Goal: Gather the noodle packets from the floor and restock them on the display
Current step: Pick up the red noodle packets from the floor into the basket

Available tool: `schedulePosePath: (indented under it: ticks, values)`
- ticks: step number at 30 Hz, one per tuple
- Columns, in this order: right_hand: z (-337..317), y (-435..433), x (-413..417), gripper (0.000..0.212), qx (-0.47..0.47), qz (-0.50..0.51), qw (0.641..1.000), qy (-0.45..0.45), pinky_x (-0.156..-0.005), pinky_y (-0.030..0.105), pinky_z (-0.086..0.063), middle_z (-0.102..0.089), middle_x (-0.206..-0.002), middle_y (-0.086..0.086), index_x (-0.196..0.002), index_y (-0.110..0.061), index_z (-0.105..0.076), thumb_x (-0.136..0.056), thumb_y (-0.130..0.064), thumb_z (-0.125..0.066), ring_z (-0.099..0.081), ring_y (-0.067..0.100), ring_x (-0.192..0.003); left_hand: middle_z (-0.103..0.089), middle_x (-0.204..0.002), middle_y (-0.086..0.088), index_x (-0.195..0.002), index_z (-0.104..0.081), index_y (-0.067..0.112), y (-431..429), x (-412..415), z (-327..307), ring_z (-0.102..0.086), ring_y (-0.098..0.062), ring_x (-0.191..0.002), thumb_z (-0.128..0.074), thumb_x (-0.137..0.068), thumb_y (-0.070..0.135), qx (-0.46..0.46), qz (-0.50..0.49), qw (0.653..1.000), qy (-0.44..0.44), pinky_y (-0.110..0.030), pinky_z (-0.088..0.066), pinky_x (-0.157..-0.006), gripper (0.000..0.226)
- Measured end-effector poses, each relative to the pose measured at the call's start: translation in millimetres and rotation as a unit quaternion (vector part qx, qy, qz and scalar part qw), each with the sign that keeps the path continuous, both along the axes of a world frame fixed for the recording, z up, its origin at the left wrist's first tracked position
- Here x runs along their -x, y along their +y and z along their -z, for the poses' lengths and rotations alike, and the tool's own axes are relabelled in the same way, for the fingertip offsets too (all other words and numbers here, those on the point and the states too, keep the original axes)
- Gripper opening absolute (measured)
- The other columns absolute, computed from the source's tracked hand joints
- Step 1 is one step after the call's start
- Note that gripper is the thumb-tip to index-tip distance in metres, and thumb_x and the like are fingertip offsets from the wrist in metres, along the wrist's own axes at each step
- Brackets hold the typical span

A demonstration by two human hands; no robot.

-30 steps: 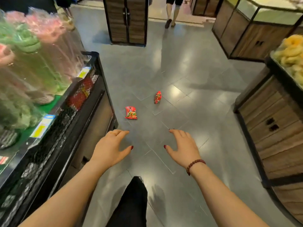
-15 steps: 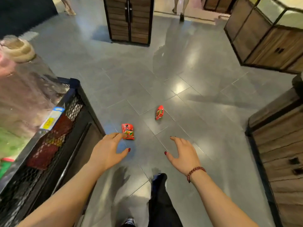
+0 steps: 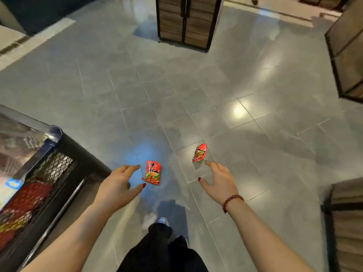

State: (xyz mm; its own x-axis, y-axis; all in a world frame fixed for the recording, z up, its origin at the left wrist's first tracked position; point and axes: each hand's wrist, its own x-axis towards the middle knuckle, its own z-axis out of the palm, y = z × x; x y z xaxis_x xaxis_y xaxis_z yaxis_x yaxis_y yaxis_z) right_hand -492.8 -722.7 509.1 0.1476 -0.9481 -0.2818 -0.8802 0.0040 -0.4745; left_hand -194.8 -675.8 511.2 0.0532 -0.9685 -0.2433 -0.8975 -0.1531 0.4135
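hands: left hand (image 3: pixel 117 185) spread, empty, nearest the flat packet (image 3: pixel 152 172) | right hand (image 3: pixel 218 183) spread, empty, nearest the crumpled packet (image 3: pixel 200 153) | both packets on floor (image 3: pixel 176 95) off mesh display (image 3: pixel 57 169) corner, flat one nearer it, long axis pointing away from person | likely one packet per hand

Glossy grey tile floor (image 3: pixel 196 85) mirrors the lights. Two noodle packets (image 3: pixel 151 173) (image 3: pixel 200 152) are shiny, crinkled red plastic. The display (image 3: pixel 59 165) has black metal mesh; the cabinet (image 3: pixel 184 20) looks like matt wood slats.
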Motion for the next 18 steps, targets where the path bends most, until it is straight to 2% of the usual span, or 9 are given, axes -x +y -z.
schedulePosePath:
  ticks: [6, 10, 15, 18]
  values:
    - [28.8, -95.3, 8.0, 0.052, -0.034, -0.004, 0.999, 0.021, -0.108, 0.031, -0.033, -0.047, -0.138, 0.004, -0.137, -0.019, -0.045, -0.089, -0.032, -0.062, -0.041, 0.022, -0.128, -0.049, -0.141, 0.003, -0.141, -0.047, 0.028, -102.0, 5.1, 31.0, -0.047, -0.017, -0.128, -0.068, -0.085, 0.045, -0.007, -0.005, 1.0, -0.01, -0.035, -0.043, -0.099, 0.063]
    - [49.6, -144.4, 16.3, 0.052, -0.075, 0.016, 0.997, 0.017, -0.108, 0.033, -0.034, -0.048, -0.139, 0.007, -0.136, -0.017, -0.046, -0.089, -0.032, -0.063, -0.042, 0.025, -0.128, -0.049, -0.142, -0.001, -0.142, -0.047, 0.027, -156.0, 5.0, 62.5, -0.044, -0.019, -0.13, -0.067, -0.086, 0.044, -0.058, 0.005, 0.998, 0.007, -0.033, -0.039, -0.101, 0.061]
    - [78.6, -206.1, 25.7, 0.054, -0.146, 0.059, 0.987, -0.014, -0.109, 0.032, -0.032, -0.048, -0.14, 0.007, -0.138, -0.018, -0.046, -0.089, -0.028, -0.066, -0.042, 0.025, -0.13, -0.052, -0.138, -0.004, -0.139, -0.049, 0.023, -197.7, 8.3, 112.2, -0.046, -0.022, -0.128, -0.069, -0.086, 0.039, -0.128, -0.047, 0.99, 0.046, -0.034, -0.038, -0.1, 0.059]
    - [118.0, -244.8, 28.2, 0.052, -0.189, 0.098, 0.976, -0.047, -0.111, 0.037, -0.035, -0.049, -0.138, 0.007, -0.136, -0.017, -0.047, -0.089, -0.024, -0.067, -0.044, 0.026, -0.129, -0.051, -0.139, -0.007, -0.138, -0.05, 0.021, -210.5, 8.8, 161.0, -0.043, -0.023, -0.13, -0.072, -0.084, 0.038, -0.176, -0.137, 0.972, 0.075, -0.035, -0.034, -0.105, 0.061]
